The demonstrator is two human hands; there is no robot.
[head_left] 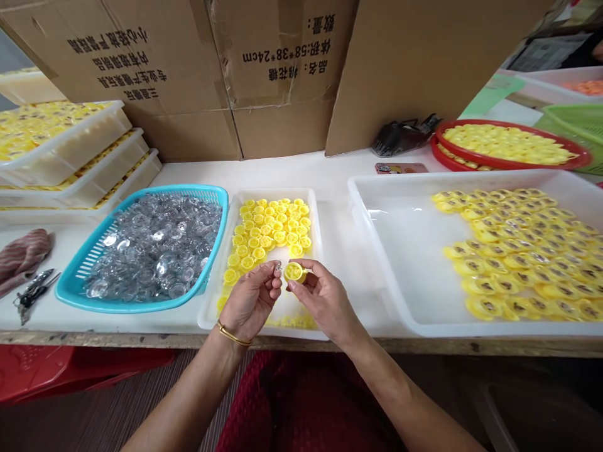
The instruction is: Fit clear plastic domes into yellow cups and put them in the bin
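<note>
Between the thumb and fingers of my right hand (323, 295) is a small yellow cup (294, 272), tipped so its mouth faces me, with pale yellow bits inside. My left hand (254, 295) pinches a small clear plastic piece (278, 266) right beside the cup's rim; its exact shape is too small to tell. Both hands are over a shallow white tray (316, 220) that holds rows of yellow cups (266, 227). To the left, a blue basket (70, 285) is full of clear, shiny plastic pieces (155, 245).
On the right, a large white tray (396, 251) holds rows of yellow cups with dark centres (522, 251). Red baskets (440, 135) stand behind it. Stacked white trays (70, 150), a cloth (23, 257) and keys (35, 292) lie left. Cardboard (282, 132) walls the back.
</note>
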